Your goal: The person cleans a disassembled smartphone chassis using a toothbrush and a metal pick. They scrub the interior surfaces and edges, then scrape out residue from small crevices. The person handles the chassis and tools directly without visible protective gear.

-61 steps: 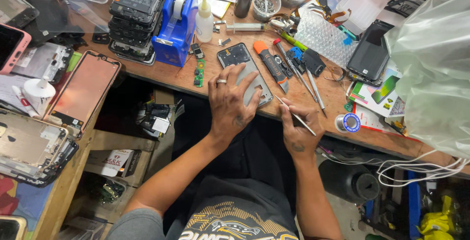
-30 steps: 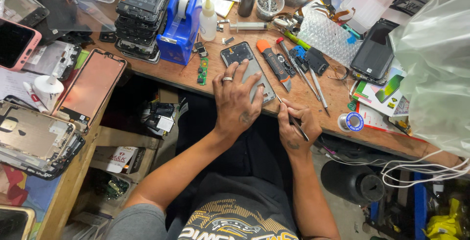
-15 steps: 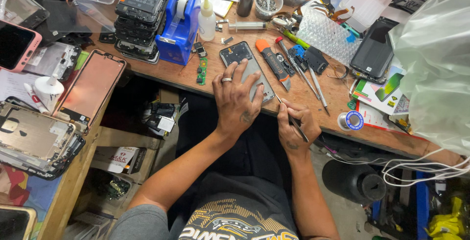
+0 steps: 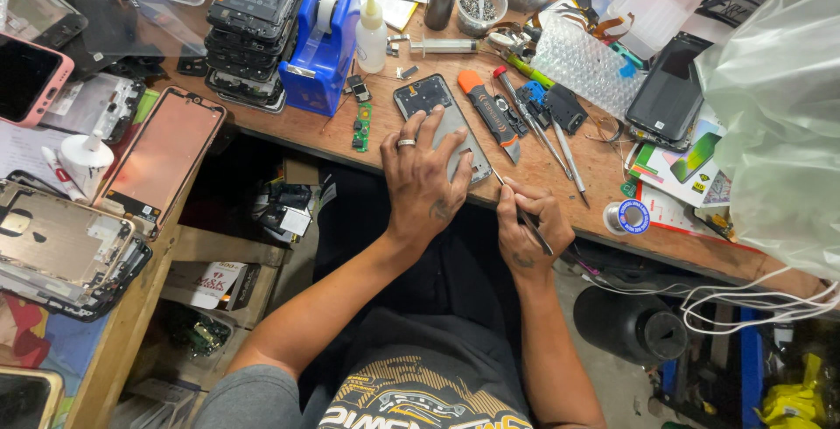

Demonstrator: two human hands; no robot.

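An opened phone frame [image 4: 435,101], dark at its far end and grey inside, lies on the wooden workbench [image 4: 297,127] near its front edge. My left hand [image 4: 423,180], with a ring on one finger, presses flat on the near part of the frame. My right hand [image 4: 529,223] grips a thin metal tool [image 4: 516,204] like a pen, its tip at the frame's near right corner.
A blue tape dispenser [image 4: 322,40], a stack of phone parts [image 4: 254,18], a small green circuit board [image 4: 360,127], an orange-handled knife [image 4: 488,114], screwdrivers [image 4: 560,149], a solder reel [image 4: 632,216], a black phone [image 4: 669,88] and a plastic bag [image 4: 779,123] crowd the bench. A rose-coloured screen [image 4: 157,153] lies left.
My right hand has moved in from the right and closer to the bench edge, bringing the tool tip to the frame's corner. My left hand stays on the frame.
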